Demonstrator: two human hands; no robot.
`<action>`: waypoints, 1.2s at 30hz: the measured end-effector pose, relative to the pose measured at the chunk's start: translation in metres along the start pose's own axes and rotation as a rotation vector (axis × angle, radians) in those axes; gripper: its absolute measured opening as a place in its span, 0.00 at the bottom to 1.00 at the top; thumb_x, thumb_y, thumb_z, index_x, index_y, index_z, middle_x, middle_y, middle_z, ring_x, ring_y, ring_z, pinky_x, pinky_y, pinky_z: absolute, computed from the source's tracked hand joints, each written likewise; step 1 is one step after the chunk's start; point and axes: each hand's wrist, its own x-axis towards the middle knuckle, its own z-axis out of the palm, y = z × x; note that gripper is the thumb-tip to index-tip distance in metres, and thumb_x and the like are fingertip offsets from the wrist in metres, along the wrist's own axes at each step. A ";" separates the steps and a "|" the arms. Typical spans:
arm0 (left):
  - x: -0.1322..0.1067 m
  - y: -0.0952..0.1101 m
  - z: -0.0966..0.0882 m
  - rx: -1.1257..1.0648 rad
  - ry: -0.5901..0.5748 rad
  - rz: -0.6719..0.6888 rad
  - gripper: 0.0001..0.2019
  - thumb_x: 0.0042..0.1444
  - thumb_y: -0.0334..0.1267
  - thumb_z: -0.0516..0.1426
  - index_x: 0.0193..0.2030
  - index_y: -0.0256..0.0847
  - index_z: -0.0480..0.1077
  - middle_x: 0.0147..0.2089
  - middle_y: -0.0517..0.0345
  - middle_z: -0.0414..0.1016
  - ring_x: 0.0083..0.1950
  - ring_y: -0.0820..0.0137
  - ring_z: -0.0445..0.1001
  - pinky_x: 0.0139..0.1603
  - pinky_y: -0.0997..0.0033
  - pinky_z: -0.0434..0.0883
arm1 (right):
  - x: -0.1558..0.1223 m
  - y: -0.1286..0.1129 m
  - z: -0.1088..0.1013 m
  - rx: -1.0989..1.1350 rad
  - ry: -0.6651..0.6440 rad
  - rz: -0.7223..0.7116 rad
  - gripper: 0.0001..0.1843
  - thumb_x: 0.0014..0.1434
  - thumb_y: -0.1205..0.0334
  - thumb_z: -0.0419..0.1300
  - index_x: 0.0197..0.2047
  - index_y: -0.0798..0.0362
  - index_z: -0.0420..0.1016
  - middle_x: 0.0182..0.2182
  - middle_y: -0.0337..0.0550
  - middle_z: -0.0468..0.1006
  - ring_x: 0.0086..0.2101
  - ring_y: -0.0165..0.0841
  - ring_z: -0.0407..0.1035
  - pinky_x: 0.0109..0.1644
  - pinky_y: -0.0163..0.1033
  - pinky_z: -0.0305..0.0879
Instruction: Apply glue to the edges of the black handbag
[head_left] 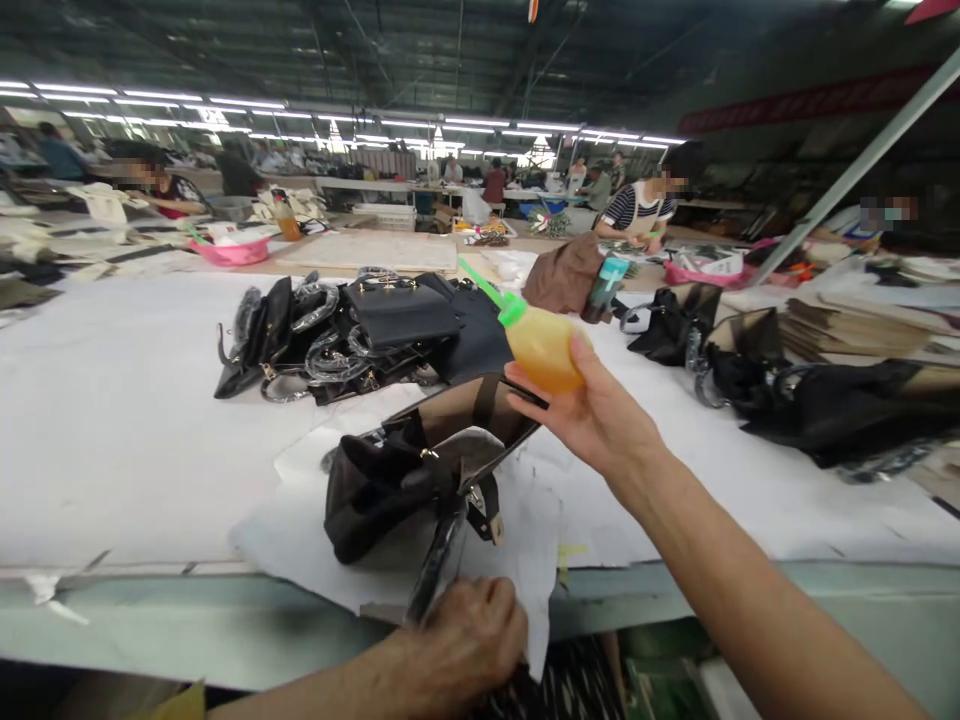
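My right hand [600, 410] is raised over the table, its fingers wrapped round a squeeze bottle [546, 348] of yellow-orange liquid with a green cap and a long green nozzle pointing up and left. Below it, a black handbag [382, 490] lies tilted and part open on white paper, showing a tan lining. At the table's front edge, my left hand [480, 630] is closed in a fist. A plastic-wrapped bag handle [439, 555] runs down to that hand, but whatever the fingers hold is hidden.
A pile of black handbags [360, 340] lies behind the open one. More black bags [810, 400] and stacked brown pieces [847, 325] are on the right. A brown cloth [559, 275] and a teal-lidded cup [607, 285] stand beyond the bottle. Across the table, a person [637, 210] works.
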 end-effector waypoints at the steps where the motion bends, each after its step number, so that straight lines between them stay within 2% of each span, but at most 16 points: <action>1: 0.009 -0.002 0.002 -0.006 -0.013 -0.065 0.08 0.52 0.32 0.54 0.39 0.34 0.62 0.34 0.51 0.65 0.32 0.64 0.68 0.23 0.69 0.63 | 0.002 0.001 -0.001 -0.003 0.001 0.009 0.17 0.60 0.47 0.56 0.46 0.47 0.72 0.41 0.43 0.79 0.46 0.42 0.70 0.55 0.59 0.56; 5: 0.047 -0.013 0.005 -0.041 -0.058 -0.258 0.07 0.54 0.27 0.50 0.41 0.31 0.63 0.38 0.45 0.68 0.36 0.60 0.71 0.27 0.66 0.67 | 0.016 0.007 -0.008 -0.009 0.019 0.040 0.15 0.59 0.46 0.56 0.44 0.45 0.73 0.40 0.40 0.79 0.50 0.43 0.67 0.57 0.62 0.50; 8: 0.060 -0.021 0.001 -0.123 -0.038 -0.281 0.06 0.56 0.27 0.49 0.40 0.31 0.64 0.40 0.45 0.70 0.41 0.59 0.71 0.35 0.63 0.70 | 0.024 0.009 -0.014 -0.007 0.029 0.069 0.16 0.60 0.44 0.54 0.44 0.43 0.72 0.38 0.39 0.80 0.53 0.43 0.63 0.56 0.63 0.49; 11: 0.049 -0.022 -0.008 -0.292 0.177 -0.275 0.14 0.57 0.43 0.55 0.44 0.35 0.62 0.43 0.50 0.70 0.46 0.62 0.69 0.44 0.64 0.69 | 0.027 0.008 -0.015 -0.009 0.010 0.080 0.17 0.60 0.44 0.53 0.45 0.43 0.72 0.39 0.40 0.80 0.55 0.42 0.61 0.57 0.59 0.51; 13: 0.036 -0.019 -0.014 -0.335 0.347 -0.258 0.23 0.53 0.55 0.56 0.44 0.37 0.61 0.42 0.53 0.70 0.44 0.64 0.69 0.43 0.67 0.69 | 0.029 0.007 -0.012 -0.009 -0.015 0.086 0.18 0.60 0.44 0.54 0.46 0.44 0.72 0.40 0.41 0.79 0.55 0.42 0.61 0.56 0.59 0.51; 14: 0.030 -0.017 -0.017 -0.300 0.443 -0.217 0.22 0.52 0.55 0.57 0.42 0.37 0.62 0.39 0.54 0.71 0.41 0.66 0.70 0.40 0.70 0.69 | 0.031 0.008 -0.009 -0.007 -0.027 0.088 0.18 0.60 0.44 0.54 0.47 0.44 0.72 0.41 0.41 0.79 0.54 0.42 0.62 0.56 0.59 0.51; 16: 0.020 -0.016 -0.022 -0.146 0.670 -0.100 0.12 0.56 0.45 0.56 0.36 0.38 0.63 0.32 0.58 0.71 0.32 0.71 0.69 0.32 0.74 0.68 | 0.035 0.010 -0.002 -0.001 -0.046 0.092 0.17 0.60 0.44 0.54 0.47 0.43 0.72 0.43 0.41 0.78 0.54 0.42 0.62 0.56 0.60 0.50; 18: 0.015 -0.020 -0.032 -0.002 0.877 -0.050 0.04 0.57 0.35 0.54 0.36 0.37 0.65 0.30 0.57 0.72 0.31 0.71 0.69 0.32 0.73 0.68 | 0.042 0.014 0.007 0.008 -0.055 0.091 0.16 0.61 0.45 0.53 0.46 0.42 0.72 0.46 0.40 0.77 0.54 0.42 0.62 0.57 0.62 0.49; 19: 0.014 -0.025 -0.039 0.024 0.920 -0.087 0.05 0.56 0.34 0.54 0.39 0.35 0.66 0.34 0.54 0.73 0.34 0.69 0.71 0.35 0.71 0.69 | 0.046 0.016 0.012 0.011 -0.058 0.091 0.15 0.61 0.46 0.53 0.47 0.42 0.71 0.47 0.39 0.76 0.55 0.42 0.62 0.57 0.63 0.47; 21: 0.018 -0.039 -0.056 -0.007 0.860 -0.269 0.16 0.54 0.36 0.56 0.48 0.31 0.65 0.46 0.44 0.73 0.47 0.60 0.70 0.46 0.63 0.70 | 0.055 0.020 0.021 0.011 -0.064 0.095 0.16 0.61 0.46 0.53 0.48 0.43 0.70 0.49 0.40 0.75 0.55 0.42 0.61 0.57 0.64 0.46; 23: 0.028 -0.056 -0.073 -0.082 0.673 -0.495 0.27 0.50 0.38 0.60 0.55 0.29 0.61 0.55 0.40 0.68 0.54 0.55 0.66 0.51 0.57 0.68 | 0.065 0.024 0.028 0.001 -0.071 0.107 0.20 0.61 0.46 0.53 0.51 0.48 0.69 0.52 0.45 0.72 0.55 0.44 0.60 0.57 0.64 0.46; 25: 0.040 -0.075 -0.087 -0.142 0.472 -0.677 0.31 0.47 0.38 0.61 0.58 0.31 0.59 0.53 0.42 0.70 0.52 0.55 0.68 0.50 0.55 0.68 | 0.075 0.025 0.033 -0.019 -0.077 0.124 0.23 0.62 0.47 0.54 0.54 0.52 0.67 0.53 0.49 0.69 0.54 0.45 0.61 0.57 0.62 0.50; 27: 0.047 -0.093 -0.097 -0.180 0.305 -0.790 0.24 0.48 0.36 0.60 0.53 0.33 0.64 0.47 0.46 0.74 0.47 0.56 0.71 0.47 0.56 0.69 | 0.083 0.025 0.037 -0.046 -0.078 0.141 0.25 0.62 0.47 0.53 0.55 0.54 0.66 0.53 0.51 0.68 0.52 0.45 0.62 0.56 0.61 0.53; 29: 0.047 -0.110 -0.104 -0.244 0.188 -0.817 0.13 0.51 0.36 0.57 0.43 0.37 0.70 0.41 0.50 0.76 0.44 0.58 0.73 0.43 0.60 0.69 | 0.089 0.023 0.038 -0.076 -0.075 0.155 0.25 0.62 0.46 0.53 0.55 0.54 0.66 0.53 0.51 0.68 0.52 0.45 0.63 0.55 0.60 0.53; 31: 0.039 -0.125 -0.110 -0.298 0.165 -0.781 0.06 0.53 0.36 0.55 0.36 0.40 0.72 0.39 0.54 0.76 0.43 0.60 0.74 0.40 0.64 0.69 | 0.092 0.018 0.039 -0.101 -0.068 0.162 0.25 0.62 0.45 0.52 0.55 0.54 0.66 0.52 0.51 0.69 0.52 0.45 0.63 0.56 0.60 0.52; 36: 0.012 -0.157 -0.128 -0.262 0.204 -0.607 0.07 0.52 0.30 0.53 0.30 0.41 0.72 0.33 0.57 0.75 0.39 0.64 0.73 0.36 0.70 0.64 | 0.087 -0.006 0.043 -0.142 -0.065 0.170 0.26 0.59 0.42 0.53 0.52 0.52 0.69 0.45 0.50 0.75 0.55 0.44 0.60 0.59 0.62 0.43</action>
